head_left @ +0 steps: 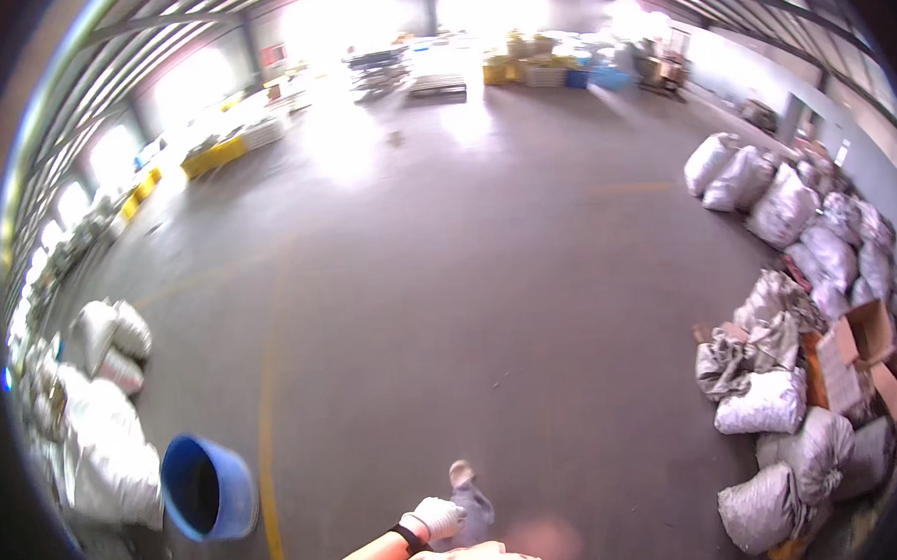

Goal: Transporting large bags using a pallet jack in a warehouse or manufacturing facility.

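My left hand [437, 518], in a white glove with a black band [411, 538] at the wrist, is low in front of my body. Its fingers look curled in, and no object shows in them. Beside it are my grey trouser leg [473, 511] and a light shoe [462, 472] on the floor. A pinkish smear lies to the right of the leg; I cannot make out what it is. No right hand can be made out.
A blue tub [239, 489] stands at left beside a yellow floor line [266, 438], near white sacks [111, 450]. Sacks [786, 205] and open cardboard boxes [866, 334] are heaped along the right. Stacked pallets [438, 85] and yellow containers [215, 157] stand far off on the grey floor.
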`<state>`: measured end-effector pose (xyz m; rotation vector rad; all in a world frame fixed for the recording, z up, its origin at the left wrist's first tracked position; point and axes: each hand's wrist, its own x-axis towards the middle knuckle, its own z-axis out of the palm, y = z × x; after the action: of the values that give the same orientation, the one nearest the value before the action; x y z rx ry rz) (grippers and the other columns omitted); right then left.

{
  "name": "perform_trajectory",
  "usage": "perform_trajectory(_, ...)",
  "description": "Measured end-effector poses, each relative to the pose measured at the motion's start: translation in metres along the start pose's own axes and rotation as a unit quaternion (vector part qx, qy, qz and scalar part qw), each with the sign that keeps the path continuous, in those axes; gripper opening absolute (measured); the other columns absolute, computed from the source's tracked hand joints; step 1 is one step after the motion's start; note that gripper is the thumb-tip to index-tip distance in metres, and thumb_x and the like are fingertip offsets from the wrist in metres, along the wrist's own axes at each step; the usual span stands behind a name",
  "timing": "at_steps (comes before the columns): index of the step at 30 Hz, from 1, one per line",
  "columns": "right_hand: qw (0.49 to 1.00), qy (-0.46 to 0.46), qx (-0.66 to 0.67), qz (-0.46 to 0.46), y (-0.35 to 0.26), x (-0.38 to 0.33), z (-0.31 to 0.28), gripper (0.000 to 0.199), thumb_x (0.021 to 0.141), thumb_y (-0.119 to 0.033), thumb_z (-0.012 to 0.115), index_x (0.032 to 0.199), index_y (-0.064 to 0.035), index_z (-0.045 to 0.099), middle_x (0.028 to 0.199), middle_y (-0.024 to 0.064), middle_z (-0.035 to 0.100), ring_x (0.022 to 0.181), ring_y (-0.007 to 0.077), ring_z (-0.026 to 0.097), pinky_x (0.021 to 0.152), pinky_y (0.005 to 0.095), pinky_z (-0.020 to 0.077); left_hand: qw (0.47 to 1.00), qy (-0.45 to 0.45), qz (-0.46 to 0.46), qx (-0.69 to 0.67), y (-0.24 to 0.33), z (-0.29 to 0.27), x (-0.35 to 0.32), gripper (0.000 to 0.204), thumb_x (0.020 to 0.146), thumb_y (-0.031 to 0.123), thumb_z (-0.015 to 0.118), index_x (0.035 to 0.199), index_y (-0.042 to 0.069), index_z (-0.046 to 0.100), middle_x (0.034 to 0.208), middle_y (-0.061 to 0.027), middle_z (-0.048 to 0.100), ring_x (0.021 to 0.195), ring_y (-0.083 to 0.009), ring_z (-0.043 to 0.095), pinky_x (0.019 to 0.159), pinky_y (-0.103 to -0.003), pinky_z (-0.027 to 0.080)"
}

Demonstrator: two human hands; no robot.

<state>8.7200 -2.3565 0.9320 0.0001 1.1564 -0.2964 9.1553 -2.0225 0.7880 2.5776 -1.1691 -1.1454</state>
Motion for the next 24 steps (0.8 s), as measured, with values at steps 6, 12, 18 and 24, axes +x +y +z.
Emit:
perform_trajectory(6, 0.990, -0.011, 0.003, -0.142, -0.002, 0.097, 0.175, 0.024, 0.084, -0.009, 0.057, 0.102, -0.0034, 0.071, 0.106, 0.0132, 0.072, 0.100, 0.0273, 0.068, 0.095, 0.0502, 0.0525, 0.997, 0.029, 0.046, 0.050, -0.084, -0.186, 0.122, 0.026, 0.089, 0.030, 0.056, 0.104, 0.015, 0.072, 0.091, -0.0127, 0.074, 0.086, -0.0340, 0.070, 0.077, -0.046, 0.056)
perform_trajectory(12, 0.989, -0.025, -0.016, -0.147, 0.001, 0.190, 0.372, 0.022, 0.083, -0.009, 0.056, 0.099, -0.0069, 0.071, 0.103, 0.0103, 0.073, 0.092, 0.0249, 0.069, 0.088, 0.0467, 0.0559, 0.991, 0.066, 0.091, 0.076, -0.160, -0.344, 0.257, 0.023, 0.087, 0.027, 0.058, 0.101, 0.013, 0.071, 0.089, -0.0142, 0.073, 0.082, -0.0357, 0.070, 0.075, -0.047, 0.056)
perform_trajectory(18, 0.987, -0.029, -0.077, -0.135, -0.036, 0.393, 0.574, 0.025, 0.084, -0.013, 0.056, 0.105, -0.0064, 0.067, 0.102, 0.0092, 0.070, 0.089, 0.0239, 0.067, 0.087, 0.0453, 0.0543, 0.983, 0.027, 0.143, 0.107, -0.211, -0.476, 0.444, 0.022, 0.087, 0.027, 0.057, 0.097, 0.012, 0.070, 0.088, -0.0163, 0.072, 0.083, -0.0367, 0.070, 0.074, -0.048, 0.055)
perform_trajectory(24, 0.980, 0.056, 0.002, -0.191, -0.052, 0.445, 0.772, 0.023, 0.084, -0.012, 0.057, 0.105, -0.0055, 0.065, 0.101, 0.0094, 0.071, 0.087, 0.0219, 0.067, 0.085, 0.0451, 0.0545, 0.989, 0.079, 0.118, -0.047, -0.266, -0.659, 0.543, 0.031, 0.092, 0.031, 0.057, 0.109, 0.009, 0.072, 0.110, -0.0171, 0.070, 0.104, -0.0373, 0.065, 0.090, -0.045, 0.052)
